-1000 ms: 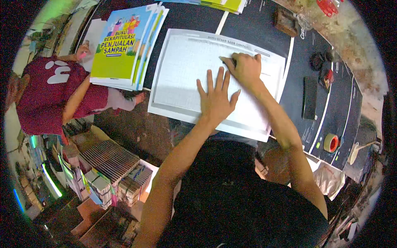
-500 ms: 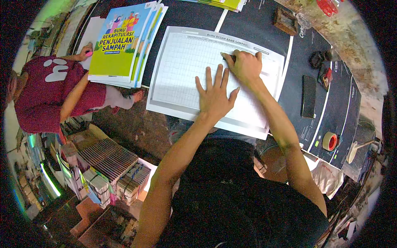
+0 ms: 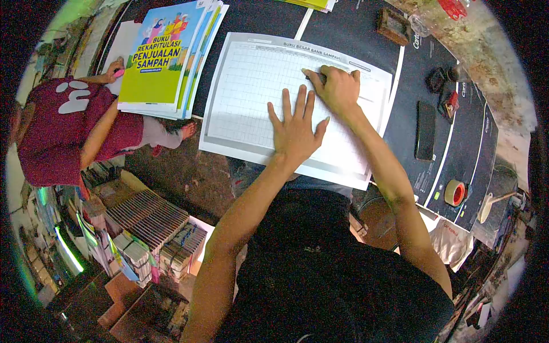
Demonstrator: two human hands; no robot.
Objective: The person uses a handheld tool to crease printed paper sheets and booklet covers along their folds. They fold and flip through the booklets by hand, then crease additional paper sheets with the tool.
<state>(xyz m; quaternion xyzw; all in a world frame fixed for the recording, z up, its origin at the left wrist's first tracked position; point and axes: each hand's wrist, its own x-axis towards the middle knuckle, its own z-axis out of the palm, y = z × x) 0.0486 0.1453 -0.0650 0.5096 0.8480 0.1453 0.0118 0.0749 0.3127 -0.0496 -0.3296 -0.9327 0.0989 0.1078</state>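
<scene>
A large printed sheet (image 3: 240,108) with a table grid, headed "BUKU BESAR BANK SAMPAH", lies on the dark tabletop in front of me. My left hand (image 3: 294,134) rests flat on its middle, fingers spread, holding nothing. To the right and a little farther up the page, my right hand (image 3: 340,88) is closed with its fingers curled down. A small black object (image 3: 308,78) pokes out at its fingertips against the paper; most of it is hidden, so its kind is unclear.
Left of the sheet stands a stack of booklets (image 3: 151,63); beyond it sits a person in a maroon shirt (image 3: 57,134). At right are a black phone-like slab (image 3: 425,130), a tape roll (image 3: 454,193), a brown wooden box (image 3: 393,26) and a red-and-black item (image 3: 450,106). Bundled papers (image 3: 148,220) lie on the floor.
The whole view has shifted slightly. On the sheet, my left hand stays flat and my right hand keeps almost the same place, with only a small shift at its fingertips.
</scene>
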